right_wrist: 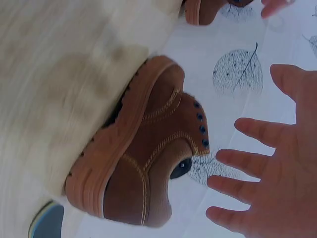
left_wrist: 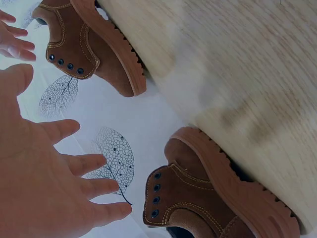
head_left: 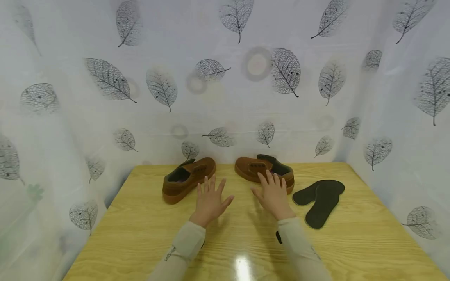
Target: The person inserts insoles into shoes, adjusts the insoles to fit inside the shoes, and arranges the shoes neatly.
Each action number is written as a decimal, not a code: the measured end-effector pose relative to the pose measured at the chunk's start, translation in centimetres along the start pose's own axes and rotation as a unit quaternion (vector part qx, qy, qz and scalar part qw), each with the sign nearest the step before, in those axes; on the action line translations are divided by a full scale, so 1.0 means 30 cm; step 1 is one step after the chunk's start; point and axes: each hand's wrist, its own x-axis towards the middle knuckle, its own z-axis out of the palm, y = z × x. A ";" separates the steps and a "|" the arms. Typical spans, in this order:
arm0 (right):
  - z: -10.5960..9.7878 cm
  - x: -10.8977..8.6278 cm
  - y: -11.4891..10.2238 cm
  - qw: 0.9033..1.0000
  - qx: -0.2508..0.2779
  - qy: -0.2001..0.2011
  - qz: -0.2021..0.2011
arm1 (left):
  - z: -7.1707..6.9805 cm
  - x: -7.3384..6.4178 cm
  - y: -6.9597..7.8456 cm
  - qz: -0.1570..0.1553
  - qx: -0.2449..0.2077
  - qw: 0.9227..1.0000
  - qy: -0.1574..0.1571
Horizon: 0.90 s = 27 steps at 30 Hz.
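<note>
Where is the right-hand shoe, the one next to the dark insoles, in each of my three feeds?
Head: the right-hand shoe is just right of centre, partly behind the right hand.
Left wrist: the right-hand shoe is upper left, cut by the top edge.
Right wrist: the right-hand shoe is large, left of centre.
Shared landmark: the left-hand shoe, lower right in left wrist, partly visible at right wrist's top edge.

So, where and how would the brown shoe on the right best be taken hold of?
Probably by the heel of that brown shoe, with the right hand coming from above on the near right side. The shoe stands upright, heel turned that way, and its opening faces up, so the heel wall could be pinched from inside and out.
</note>
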 end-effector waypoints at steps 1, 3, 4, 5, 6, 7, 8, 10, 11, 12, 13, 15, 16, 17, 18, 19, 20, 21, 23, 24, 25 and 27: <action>-0.005 0.005 0.013 1.000 -0.001 0.003 0.002 | 0.001 0.000 -0.002 0.001 -0.002 1.000 0.000; -0.017 0.013 0.040 1.000 0.001 0.006 0.006 | 0.001 -0.002 -0.003 0.000 -0.006 1.000 -0.002; -0.025 0.016 0.052 1.000 0.003 0.008 0.008 | 0.000 -0.004 -0.004 0.000 -0.008 1.000 -0.003; -0.033 0.019 0.066 1.000 0.005 0.008 0.011 | 0.000 -0.005 -0.005 0.000 -0.009 1.000 -0.004; -0.040 0.022 0.078 1.000 0.005 0.010 0.014 | 0.000 -0.006 -0.006 -0.001 -0.011 1.000 -0.007; -0.047 0.025 0.092 1.000 0.005 0.010 0.017 | 0.001 -0.008 -0.007 -0.001 -0.014 1.000 -0.007; -0.053 0.029 0.106 1.000 0.004 0.010 0.021 | 0.000 -0.009 -0.007 -0.001 -0.016 1.000 -0.009; -0.063 0.036 0.133 1.000 0.000 0.010 0.026 | 0.000 -0.011 -0.008 -0.001 -0.017 1.000 -0.009; -0.066 0.040 0.147 1.000 -0.002 0.008 0.029 | 0.000 -0.012 -0.008 -0.001 -0.018 1.000 -0.010; -0.067 0.044 0.160 0.999 -0.004 0.006 0.032 | -0.001 -0.013 -0.007 -0.001 -0.018 1.000 -0.009; -0.068 0.048 0.173 0.999 -0.004 0.003 0.035 | -0.001 -0.013 -0.008 0.000 -0.018 1.000 -0.007; -0.067 0.055 0.194 0.999 -0.008 -0.003 0.040 | -0.002 -0.014 -0.008 0.000 -0.018 1.000 -0.006; -0.065 0.059 0.203 0.999 -0.008 -0.008 0.043 | -0.002 -0.015 -0.008 0.000 -0.019 1.000 -0.006; -0.064 0.062 0.211 0.999 -0.009 -0.011 0.046 | -0.002 -0.015 -0.009 0.001 -0.020 1.000 -0.006; -0.063 0.065 0.218 0.999 -0.009 -0.014 0.048 | -0.002 -0.016 -0.009 0.001 -0.021 1.000 -0.005; -0.062 0.068 0.223 0.999 -0.009 -0.016 0.049 | -0.002 -0.016 -0.010 0.002 -0.022 1.000 -0.004; -0.062 0.070 0.227 0.998 -0.008 -0.019 0.051 | -0.002 -0.017 -0.011 0.002 -0.023 1.000 -0.002; -0.062 0.072 0.230 0.998 -0.005 -0.021 0.053 | -0.002 -0.017 -0.012 0.002 -0.024 1.000 -0.001; -0.061 0.075 0.235 0.998 -0.003 -0.025 0.058 | -0.001 -0.018 -0.014 0.003 -0.022 1.000 0.001; -0.061 0.076 0.237 0.998 -0.002 -0.025 0.060 | 0.000 -0.018 -0.015 0.003 -0.023 1.000 0.002; -0.061 0.078 0.238 0.998 -0.002 -0.027 0.061 | 0.000 -0.018 -0.016 0.003 -0.021 1.000 0.003; -0.059 0.081 0.242 0.998 0.000 -0.026 0.063 | 0.001 -0.018 -0.018 0.002 -0.021 1.000 0.003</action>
